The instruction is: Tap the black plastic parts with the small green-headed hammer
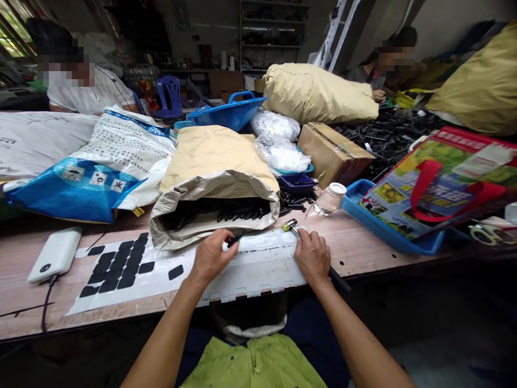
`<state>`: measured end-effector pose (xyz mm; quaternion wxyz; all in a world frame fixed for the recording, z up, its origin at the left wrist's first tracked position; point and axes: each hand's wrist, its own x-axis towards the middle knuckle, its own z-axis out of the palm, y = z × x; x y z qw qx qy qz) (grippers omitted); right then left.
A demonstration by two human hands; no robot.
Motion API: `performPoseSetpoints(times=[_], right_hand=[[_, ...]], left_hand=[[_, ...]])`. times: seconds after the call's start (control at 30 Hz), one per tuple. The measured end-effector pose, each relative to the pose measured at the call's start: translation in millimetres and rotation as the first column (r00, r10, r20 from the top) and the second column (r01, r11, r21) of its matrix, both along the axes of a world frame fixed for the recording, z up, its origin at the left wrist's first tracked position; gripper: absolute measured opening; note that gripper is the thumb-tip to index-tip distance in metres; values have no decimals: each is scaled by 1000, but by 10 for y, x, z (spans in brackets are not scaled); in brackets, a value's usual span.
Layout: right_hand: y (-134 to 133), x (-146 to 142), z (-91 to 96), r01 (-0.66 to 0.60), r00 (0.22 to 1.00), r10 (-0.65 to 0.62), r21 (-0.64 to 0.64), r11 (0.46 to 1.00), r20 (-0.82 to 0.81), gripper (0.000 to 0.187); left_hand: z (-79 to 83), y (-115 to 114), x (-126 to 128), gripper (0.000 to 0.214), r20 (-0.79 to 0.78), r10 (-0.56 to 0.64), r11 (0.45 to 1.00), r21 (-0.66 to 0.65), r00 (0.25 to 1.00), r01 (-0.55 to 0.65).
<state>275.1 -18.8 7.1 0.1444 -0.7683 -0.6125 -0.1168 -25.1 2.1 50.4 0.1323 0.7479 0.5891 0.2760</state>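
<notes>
My left hand [212, 256] is closed in a pinch on a small black stick-like part [234, 238], just in front of the open mouth of a tan paper sack [216, 170] full of similar black parts [226, 211]. My right hand [312, 256] is closed round a thin tool [291, 226] with a metal and yellow-green tip; its dark handle sticks out behind the hand. Both hands rest on a white sheet [254, 269] lying on the wooden table [363, 245]. On the sheet's left part sit several black rectangular pads [121, 264].
A white power bank [56, 253] with a cable lies at the left. A blue-white sack [100, 167], cardboard box [333, 153], clear jar [330, 198], blue tray [391, 231] holding a colourful bag [444, 180] ring the work spot. Two other people sit at the far side.
</notes>
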Motion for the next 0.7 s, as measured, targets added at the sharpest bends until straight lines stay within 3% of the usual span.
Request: performPoseSetpoints(times=[0.1,0.3,0.5,0.6,0.7], right_hand=[[-5,-7,6,1,1000,-1,-7,1000,-3,32],[-8,-3,14,-9,1000,9,-5,1000,-23,32],[-30,1,96,-16,980,20,19,1000,-200,34],[-154,-162,189,-76,910,121,127,989,-396,37],[-347,-446,273,-224,752,314,224,949,-579,38]], left_hand=[[-113,-181,159,13,-21,-177,977,-126,984,173],[-356,-173,177,16,48,-164,980,-110,985,169],[-419,-132,123,15,174,-170,969,-148,970,196],[-412,-117,132,15,215,-137,968,-177,967,176],[-408,-102,149,15,242,-100,965,-213,965,154]])
